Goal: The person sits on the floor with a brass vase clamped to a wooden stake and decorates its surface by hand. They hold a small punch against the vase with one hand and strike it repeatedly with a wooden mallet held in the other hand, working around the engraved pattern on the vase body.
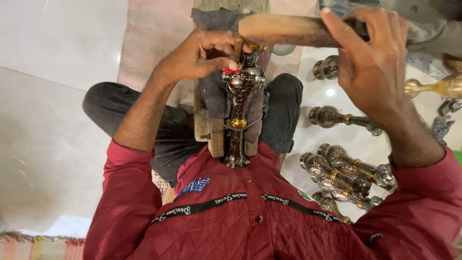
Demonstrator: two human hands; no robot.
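Red quilted sleeves run up from the bottom of the frame, one on each side. At centre left, the left forearm rises bare from its rolled cuff and bends inward at the wrist, so the left hand (197,55) curls over the top of a metal vase (242,91). Its fingers pinch a thin rod-like tool (237,47) upright against the vase's shoulder, with a bit of red at the fingertips.

The vase, dark and engraved with brass-coloured bands, lies lengthwise at the centre of the frame on a wooden block (211,130) padded with dark cloth. It sits between the person's knees, its foot near the red jacket.

At upper right, the right forearm climbs steeply, and the right hand (373,62) is wrapped around a wooden mallet (288,30) held crosswise above the vase, index finger stretched along it.

More engraved vases (346,171) lie in a cluster on the pale floor (48,120) at lower right, with a brass piece (435,87) at the right edge.
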